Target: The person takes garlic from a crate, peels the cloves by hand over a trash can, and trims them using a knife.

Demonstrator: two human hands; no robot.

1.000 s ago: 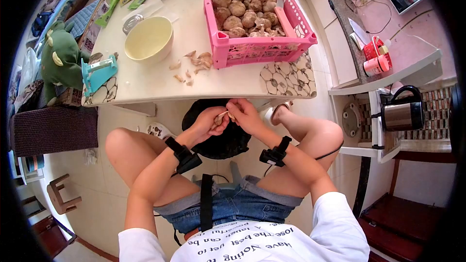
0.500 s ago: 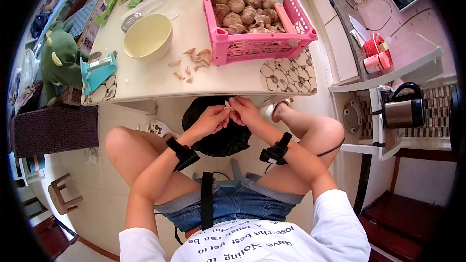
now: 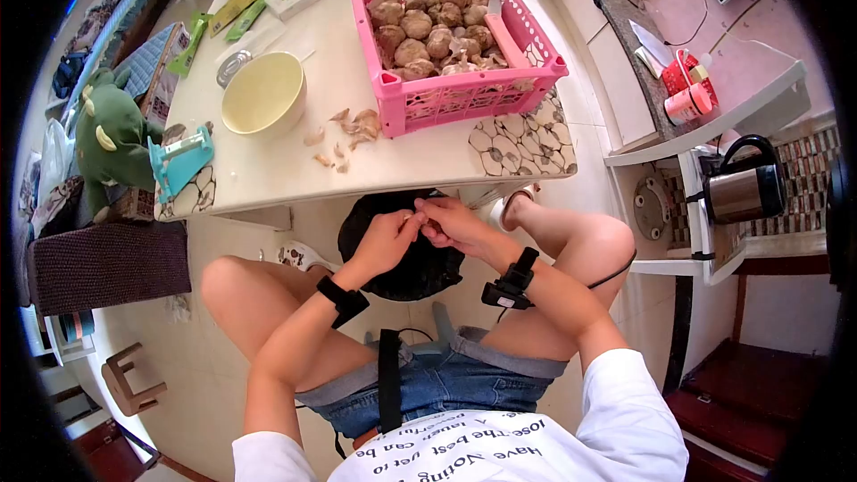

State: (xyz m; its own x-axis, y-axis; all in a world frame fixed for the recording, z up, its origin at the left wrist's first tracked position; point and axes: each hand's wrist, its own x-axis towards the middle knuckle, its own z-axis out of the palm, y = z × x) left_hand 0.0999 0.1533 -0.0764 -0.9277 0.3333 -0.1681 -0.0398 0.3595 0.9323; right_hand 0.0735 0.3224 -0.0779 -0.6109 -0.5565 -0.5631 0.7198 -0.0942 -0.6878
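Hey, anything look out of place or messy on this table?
A little: loose brownish scraps lie scattered on the tabletop, outside both bowl and pink crate. What looks like a pink-handled knife lies among the crate's bulbs, an odd spot for a blade.

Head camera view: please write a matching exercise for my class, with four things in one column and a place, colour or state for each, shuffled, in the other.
Things
1. Bowl
2. Garlic bulbs
3. Left hand and right hand
4. Plush toy

Descriptions
A. Heaped inside the pink crate
B. Green, beside the table
C. Close together above the black container
D. Pale yellow, on the tabletop

Right pairs: 1-D, 2-A, 3-C, 4-B
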